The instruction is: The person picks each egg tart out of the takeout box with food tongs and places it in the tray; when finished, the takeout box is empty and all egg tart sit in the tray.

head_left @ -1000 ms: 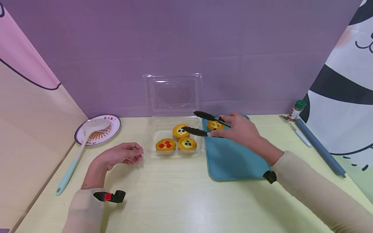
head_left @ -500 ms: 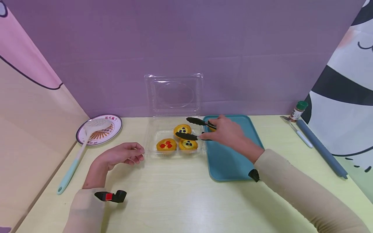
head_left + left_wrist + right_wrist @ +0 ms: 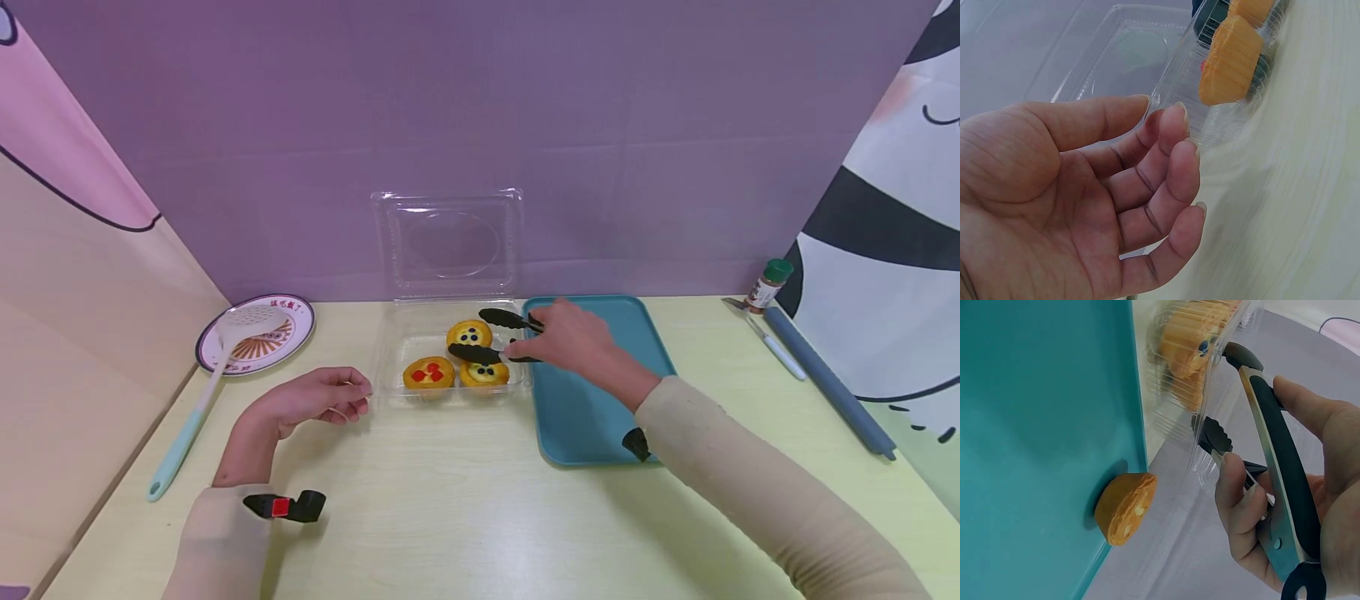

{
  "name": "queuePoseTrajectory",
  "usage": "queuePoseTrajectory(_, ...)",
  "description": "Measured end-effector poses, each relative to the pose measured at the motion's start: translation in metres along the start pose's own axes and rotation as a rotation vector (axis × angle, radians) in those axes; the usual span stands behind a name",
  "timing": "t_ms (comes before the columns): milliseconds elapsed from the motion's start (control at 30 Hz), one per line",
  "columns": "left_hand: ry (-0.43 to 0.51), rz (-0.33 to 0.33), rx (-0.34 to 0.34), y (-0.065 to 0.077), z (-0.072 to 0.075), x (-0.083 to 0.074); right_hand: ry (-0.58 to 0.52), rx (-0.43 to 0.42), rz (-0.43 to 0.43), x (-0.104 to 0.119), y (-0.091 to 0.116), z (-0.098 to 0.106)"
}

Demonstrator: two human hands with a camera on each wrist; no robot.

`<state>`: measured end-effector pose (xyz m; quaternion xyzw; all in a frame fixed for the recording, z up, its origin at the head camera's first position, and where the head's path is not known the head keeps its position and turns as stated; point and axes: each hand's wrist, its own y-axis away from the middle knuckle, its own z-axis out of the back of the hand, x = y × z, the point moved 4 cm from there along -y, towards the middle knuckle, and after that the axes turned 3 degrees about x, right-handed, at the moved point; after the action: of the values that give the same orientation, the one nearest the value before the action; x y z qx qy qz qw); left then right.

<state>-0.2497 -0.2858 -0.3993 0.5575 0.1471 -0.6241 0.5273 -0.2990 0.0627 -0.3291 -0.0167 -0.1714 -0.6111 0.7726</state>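
Black tongs (image 3: 1288, 469) gripped in the right hand (image 3: 566, 337) reach over the clear box (image 3: 408, 321), their tips spread and nothing seen between them. The step in hand looks like tong work on the box's contents; whether picking or releasing, I cannot tell. The next move seems to call for a square grip on one piece or a clean lift away, without nudging its neighbours. The left hand (image 3: 322, 396) has loosely curled fingers, its thumb and forefinger apparently pinching the box's near left corner.

In the box sit three tarts: a red one (image 3: 427, 373) at front left, a blue-dotted one (image 3: 468, 333) behind, and its twin (image 3: 483, 377) at front right. The lid (image 3: 447, 246) stands upright. Beside the box, the tray (image 3: 592, 425) holds another tart (image 3: 1125, 507). A skimmer (image 3: 216, 377) rests its head on the plate (image 3: 298, 329).
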Motion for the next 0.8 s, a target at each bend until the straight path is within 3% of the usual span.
queuePoseTrajectory(800,0.004,-0.010,0.006,0.000,-0.001,0.000,0.049,0.034,-0.028,0.014,-0.007,-0.003)
